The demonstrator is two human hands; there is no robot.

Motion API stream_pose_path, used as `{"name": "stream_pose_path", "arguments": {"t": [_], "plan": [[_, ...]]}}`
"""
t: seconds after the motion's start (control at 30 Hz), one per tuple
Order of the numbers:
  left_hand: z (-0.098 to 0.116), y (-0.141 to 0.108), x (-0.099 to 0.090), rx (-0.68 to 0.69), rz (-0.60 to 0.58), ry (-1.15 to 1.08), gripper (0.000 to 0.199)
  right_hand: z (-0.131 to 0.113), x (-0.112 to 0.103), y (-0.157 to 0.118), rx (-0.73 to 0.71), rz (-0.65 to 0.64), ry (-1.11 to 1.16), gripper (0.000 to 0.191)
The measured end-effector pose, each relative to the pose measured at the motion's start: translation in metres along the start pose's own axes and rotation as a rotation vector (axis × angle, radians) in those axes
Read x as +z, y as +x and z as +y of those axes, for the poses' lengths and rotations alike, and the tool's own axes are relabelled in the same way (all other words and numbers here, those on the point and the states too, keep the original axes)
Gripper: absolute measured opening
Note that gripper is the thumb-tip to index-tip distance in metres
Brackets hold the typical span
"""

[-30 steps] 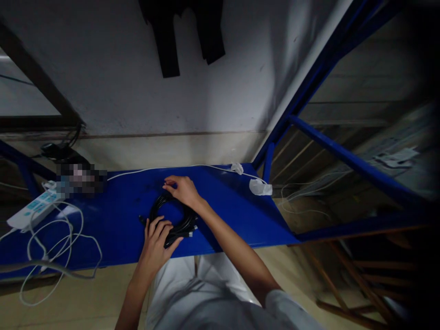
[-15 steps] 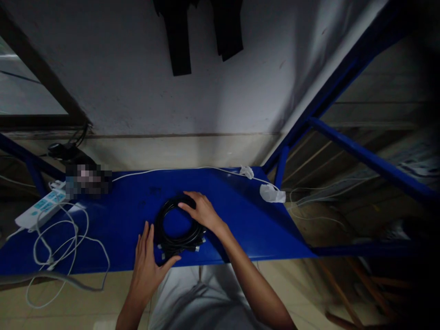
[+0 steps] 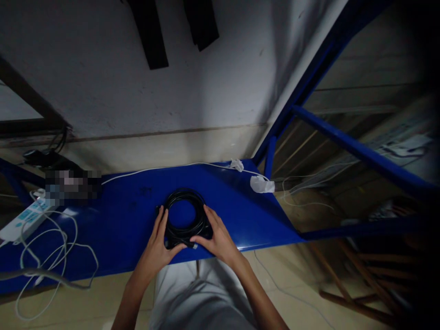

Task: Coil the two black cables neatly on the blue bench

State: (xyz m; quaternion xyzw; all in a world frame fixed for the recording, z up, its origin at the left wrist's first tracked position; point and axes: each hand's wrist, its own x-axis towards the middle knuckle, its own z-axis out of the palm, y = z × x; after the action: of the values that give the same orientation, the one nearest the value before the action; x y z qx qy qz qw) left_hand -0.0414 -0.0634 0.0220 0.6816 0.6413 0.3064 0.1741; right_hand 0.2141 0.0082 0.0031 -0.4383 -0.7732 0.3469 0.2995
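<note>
A coil of black cable [image 3: 199, 211] lies on the blue tabletop [image 3: 237, 217] close to its front edge. Around the left side of the coil curves my left hand [image 3: 156, 245], its thumb along the near side. My right hand [image 3: 220, 238] cups the opposite side, fingers against the loops and thumb by the cable ends. Both thumbs point inward and almost meet at a metal plug [image 3: 195, 246]. Other cable ends are partly hidden by the hands.
On the left are a white power strip [image 3: 29, 220], tangled white cables [image 3: 65, 247] and a dark object, partly blurred out. A thin white wire runs along the back to two white wrapped bits [image 3: 262, 184]. Blue frame bars [image 3: 343, 137] and a wooden chair [image 3: 364, 298] stand right.
My left hand has moved in from beside the coil to touch it. My right hand has slid from its far side to its near right side. The camera view has shifted slightly.
</note>
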Motion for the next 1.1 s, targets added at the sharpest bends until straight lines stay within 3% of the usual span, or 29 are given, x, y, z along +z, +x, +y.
{"name": "stream_pose_path", "arguments": {"t": [0.27,0.43,0.6,0.87,0.97,1.1], "plan": [[0.037,0.071,0.045,0.149,-0.100,-0.096,0.122,0.041,-0.059,0.013,0.009,0.186,-0.063,0.112],[0.045,0.083,0.054,0.189,-0.125,-0.090,0.116,0.050,-0.073,0.011,0.034,0.185,-0.100,0.110],[0.029,0.066,0.030,0.180,-0.024,0.017,0.105,0.045,-0.070,0.003,0.039,0.236,-0.114,0.110],[-0.035,0.001,-0.014,0.045,0.309,0.150,0.057,0.045,-0.063,-0.012,0.025,0.205,-0.226,0.121],[-0.051,-0.016,-0.020,0.010,0.389,0.202,0.050,0.045,-0.061,-0.011,0.023,0.202,-0.238,0.115],[-0.054,-0.021,-0.020,-0.023,0.479,0.212,0.040,0.047,-0.061,-0.009,0.038,0.197,-0.211,0.114]]}}
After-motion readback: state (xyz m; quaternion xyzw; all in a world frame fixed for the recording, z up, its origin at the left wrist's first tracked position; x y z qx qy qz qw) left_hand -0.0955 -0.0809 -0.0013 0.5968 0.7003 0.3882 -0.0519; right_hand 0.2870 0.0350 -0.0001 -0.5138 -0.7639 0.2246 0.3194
